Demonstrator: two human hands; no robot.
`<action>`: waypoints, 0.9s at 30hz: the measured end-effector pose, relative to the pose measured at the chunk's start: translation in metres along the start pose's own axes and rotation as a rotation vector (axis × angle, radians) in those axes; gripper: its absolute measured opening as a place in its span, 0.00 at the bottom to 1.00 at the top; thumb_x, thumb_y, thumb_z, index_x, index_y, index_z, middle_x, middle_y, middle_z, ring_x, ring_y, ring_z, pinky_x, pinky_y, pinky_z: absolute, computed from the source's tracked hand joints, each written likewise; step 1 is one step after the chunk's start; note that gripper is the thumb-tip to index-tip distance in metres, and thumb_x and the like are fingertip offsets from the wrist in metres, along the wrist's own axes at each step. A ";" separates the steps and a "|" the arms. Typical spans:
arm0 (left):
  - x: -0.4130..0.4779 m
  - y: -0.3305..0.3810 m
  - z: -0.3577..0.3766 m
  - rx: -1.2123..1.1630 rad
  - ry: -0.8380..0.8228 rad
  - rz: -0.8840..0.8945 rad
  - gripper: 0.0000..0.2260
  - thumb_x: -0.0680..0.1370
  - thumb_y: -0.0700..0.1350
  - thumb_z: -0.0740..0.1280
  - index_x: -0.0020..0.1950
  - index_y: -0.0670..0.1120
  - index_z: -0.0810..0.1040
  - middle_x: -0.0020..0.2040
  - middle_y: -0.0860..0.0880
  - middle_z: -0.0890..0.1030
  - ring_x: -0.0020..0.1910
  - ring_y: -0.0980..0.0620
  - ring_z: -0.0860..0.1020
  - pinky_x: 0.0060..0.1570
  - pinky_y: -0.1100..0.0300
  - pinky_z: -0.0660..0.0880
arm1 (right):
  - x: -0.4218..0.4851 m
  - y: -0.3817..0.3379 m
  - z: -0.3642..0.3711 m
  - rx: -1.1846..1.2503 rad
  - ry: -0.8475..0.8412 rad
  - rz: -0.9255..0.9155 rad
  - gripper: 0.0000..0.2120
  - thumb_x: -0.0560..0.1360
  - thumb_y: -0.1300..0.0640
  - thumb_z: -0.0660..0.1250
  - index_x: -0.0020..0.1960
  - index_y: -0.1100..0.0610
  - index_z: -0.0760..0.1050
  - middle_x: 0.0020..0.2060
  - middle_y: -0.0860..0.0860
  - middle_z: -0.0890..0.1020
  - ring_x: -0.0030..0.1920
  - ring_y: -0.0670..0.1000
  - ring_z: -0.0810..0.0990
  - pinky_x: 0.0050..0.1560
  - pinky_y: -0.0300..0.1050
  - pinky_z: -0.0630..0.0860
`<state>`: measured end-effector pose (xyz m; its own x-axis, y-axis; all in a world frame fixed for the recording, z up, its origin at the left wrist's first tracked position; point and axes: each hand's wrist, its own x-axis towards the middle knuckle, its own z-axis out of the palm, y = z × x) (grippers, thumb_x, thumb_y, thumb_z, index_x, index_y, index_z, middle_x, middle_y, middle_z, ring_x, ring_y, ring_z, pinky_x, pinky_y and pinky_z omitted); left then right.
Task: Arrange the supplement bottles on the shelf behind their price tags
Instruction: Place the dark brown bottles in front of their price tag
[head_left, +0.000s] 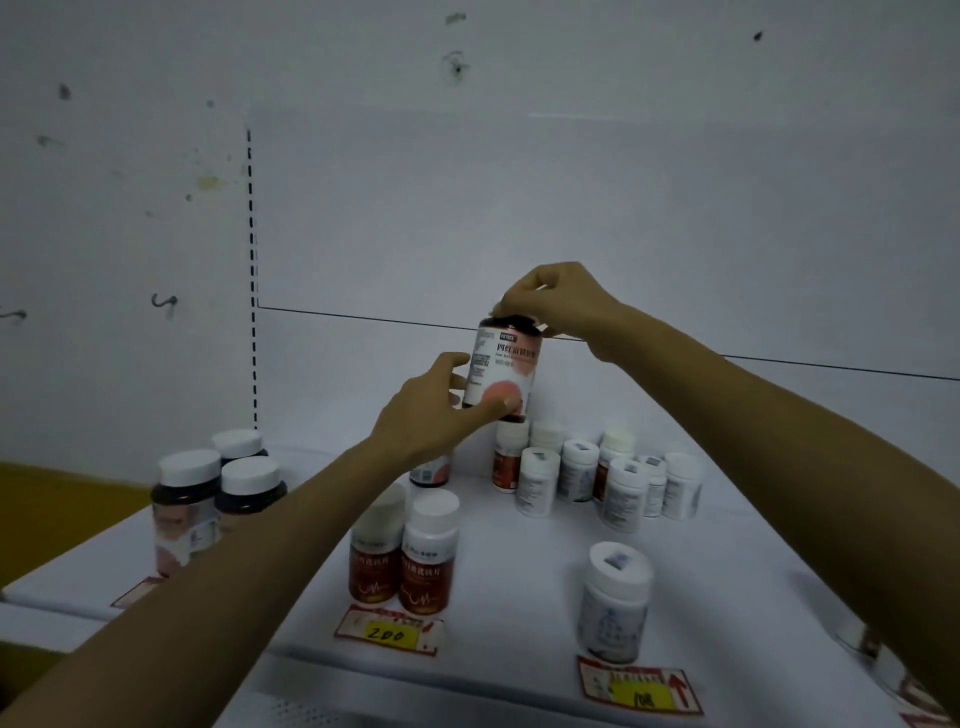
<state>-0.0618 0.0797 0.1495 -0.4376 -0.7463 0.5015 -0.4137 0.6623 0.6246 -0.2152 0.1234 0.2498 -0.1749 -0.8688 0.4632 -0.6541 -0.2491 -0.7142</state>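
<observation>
your left hand (436, 410) holds the pink-label bottle (504, 364) by its lower part with fingers (498, 405) curled around it, and your right hand (561, 301) pinches its top from above. the bottle is upright in the air over the back middle of the shelf (519, 571). two red-label bottles (402, 556) stand just behind a price tag (387, 630) near the front edge.

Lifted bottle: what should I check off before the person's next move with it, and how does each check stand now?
1. Grip: left hand holds the lifted bottle by its body, right hand pinches its top: ok.
2. Bottle near upright: ok.
3. Which price tag it belongs behind: cannot tell, labels blurred.
4. Two red-brown bottles stand behind the tag marked 200: ok.
5. Back cluster of bottles is jumbled, not in rows: not ok.
</observation>
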 end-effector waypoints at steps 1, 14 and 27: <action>-0.007 0.008 0.004 -0.082 0.006 0.003 0.31 0.70 0.62 0.67 0.68 0.51 0.64 0.60 0.50 0.77 0.51 0.53 0.77 0.48 0.59 0.76 | -0.008 -0.003 -0.005 0.033 0.002 -0.006 0.08 0.69 0.56 0.74 0.41 0.57 0.76 0.41 0.50 0.81 0.43 0.48 0.79 0.46 0.43 0.78; -0.107 0.032 0.029 -0.549 0.232 -0.085 0.19 0.71 0.50 0.70 0.59 0.51 0.71 0.52 0.48 0.81 0.48 0.52 0.81 0.45 0.65 0.78 | -0.144 0.024 0.025 0.655 0.202 0.124 0.21 0.75 0.45 0.65 0.64 0.54 0.71 0.56 0.50 0.79 0.55 0.48 0.79 0.52 0.44 0.77; -0.177 0.030 0.023 -0.563 0.316 -0.113 0.17 0.70 0.53 0.71 0.57 0.54 0.71 0.51 0.53 0.79 0.47 0.57 0.80 0.41 0.67 0.78 | -0.213 0.031 0.078 0.752 -0.003 0.085 0.20 0.76 0.53 0.65 0.67 0.51 0.71 0.55 0.46 0.82 0.54 0.47 0.81 0.55 0.46 0.79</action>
<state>-0.0154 0.2333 0.0655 -0.1245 -0.8496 0.5125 0.0752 0.5069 0.8587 -0.1406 0.2676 0.0885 -0.1998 -0.8990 0.3897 0.0403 -0.4049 -0.9135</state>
